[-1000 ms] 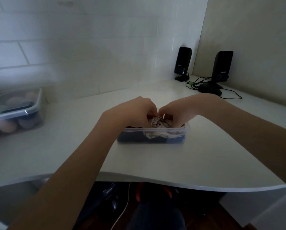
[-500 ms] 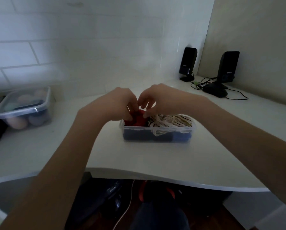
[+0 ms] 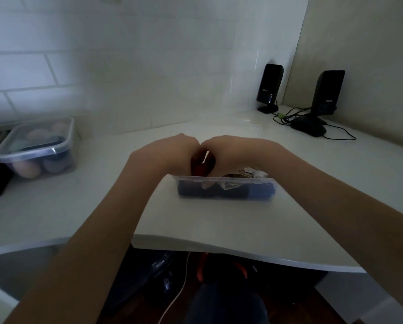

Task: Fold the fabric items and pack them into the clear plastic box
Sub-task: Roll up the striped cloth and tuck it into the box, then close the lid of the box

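Observation:
A shallow clear plastic box (image 3: 226,183) stands in the middle of the white desk (image 3: 219,225). It holds dark blue fabric (image 3: 259,192) along the front and a cream patterned fabric (image 3: 249,174) on top at the right. My left hand (image 3: 174,155) and my right hand (image 3: 230,155) meet knuckle to knuckle over the box's left end. Between them shows a red fabric (image 3: 199,168), which both hands grip and press down. My fingers are hidden behind the backs of my hands.
A second lidded clear box (image 3: 35,149) with rounded pale items stands at the far left by the tiled wall. Two black speakers (image 3: 269,87) (image 3: 326,92) and tangled cables (image 3: 312,127) occupy the back right corner. The desk's curved front edge (image 3: 219,250) is near me.
My hands have come down from above the box onto its left end, pushing the red fabric lower. The red fabric shows less than before.

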Tool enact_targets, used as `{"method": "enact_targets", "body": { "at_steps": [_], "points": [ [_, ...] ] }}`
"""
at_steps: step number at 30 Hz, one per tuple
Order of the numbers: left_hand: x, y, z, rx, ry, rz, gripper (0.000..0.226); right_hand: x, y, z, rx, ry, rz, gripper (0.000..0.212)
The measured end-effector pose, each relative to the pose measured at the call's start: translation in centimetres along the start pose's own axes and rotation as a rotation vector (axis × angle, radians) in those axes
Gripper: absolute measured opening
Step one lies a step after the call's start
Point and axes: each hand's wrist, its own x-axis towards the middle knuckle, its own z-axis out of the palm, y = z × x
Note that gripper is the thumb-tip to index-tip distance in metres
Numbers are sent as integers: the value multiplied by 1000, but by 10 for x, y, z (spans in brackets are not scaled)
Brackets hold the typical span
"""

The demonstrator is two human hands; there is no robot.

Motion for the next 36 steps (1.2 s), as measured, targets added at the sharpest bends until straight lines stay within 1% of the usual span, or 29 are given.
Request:
{"method": "enact_targets", "body": {
  "at_steps": [1, 2, 3, 4, 6, 7, 9, 10, 11, 12, 13, 14, 15, 16, 18, 19, 22, 24, 27, 28, 29, 31, 32, 33, 35, 36],
  "points": [
    [-4, -2, -3, -33, -21, 38, 9, -6, 5, -5, 108, -17, 2, 58],
    [-7, -6, -6, -94, -39, 52, 18, -12, 12, -9, 235, -19, 0, 54],
    [-12, -9, -9, -173, -28, 58, 29, -19, 19, -14, 364, 20, -4, 48],
    [-15, -14, -12, -264, 9, 57, 36, -25, 28, -18, 485, 103, -8, 39],
    [-20, -23, -15, -436, 176, 22, 41, -34, 47, -24, 717, 336, 15, 25],
    [-19, -27, -13, -506, 282, -17, 39, -35, 58, -25, 820, 465, 56, 23],
    [-13, -33, -6, -581, 481, -101, 27, -32, 81, -19, 914, 679, 219, 25],
    [-8, -36, 0, -594, 545, -151, 22, -29, 92, -15, 907, 717, 326, 30],
    [-2, -37, 6, -610, 565, -202, 26, -25, 101, -8, 910, 690, 419, 36],
    [5, -39, 14, -661, 529, -258, 37, -23, 106, -1, 950, 611, 476, 42],
    [11, -40, 21, -742, 455, -303, 47, -21, 109, 9, 1026, 522, 497, 48],
    [16, -39, 29, -836, 378, -330, 53, -19, 109, 17, 1118, 460, 488, 53],
    [19, -36, 35, -929, 315, -333, 51, -16, 108, 26, 1204, 448, 463, 55],
    [22, -33, 40, -1015, 294, -303, 41, -15, 107, 33, 1288, 483, 425, 56],
    [24, -29, 48, -1187, 359, -225, 19, -14, 103, 42, 1446, 608, 307, 52],
    [23, -28, 49, -1279, 395, -199, 14, -14, 103, 44, 1489, 659, 242, 48],
    [22, -29, 54, -1435, 478, -98, 15, -19, 102, 41, 1519, 703, 121, 38],
    [21, -28, 56, -1463, 540, -43, 18, -23, 103, 39, 1522, 689, 98, 31],
    [21, -28, 56, -1471, 620, -22, 21, -29, 100, 35, 1433, 709, 107, 28],
    [21, -28, 57, -1468, 636, -23, 22, -33, 98, 33, 1409, 762, 97, 26],
    [21, -29, 58, -1470, 645, -22, 22, -37, 94, 31, 1371, 858, 79, 22],
    [21, -30, 59, -1463, 657, -16, 23, -49, 84, 29, 1133, 1112, 5, 10],
    [21, -30, 60, -1456, 660, -17, 23, -55, 78, 31, 999, 1168, -82, 10],
    [22, -30, 60, -1453, 663, -16, 23, -61, 71, 34, 897, 1154, -176, 16],
    [22, -30, 61, -1454, 668, -15, 23, -69, 59, 41, 729, 985, -344, 27],
    [22, -30, 61, -1456, 670, -14, 23, -71, 54, 45, 566, 906, -382, 31]
  ]
}}
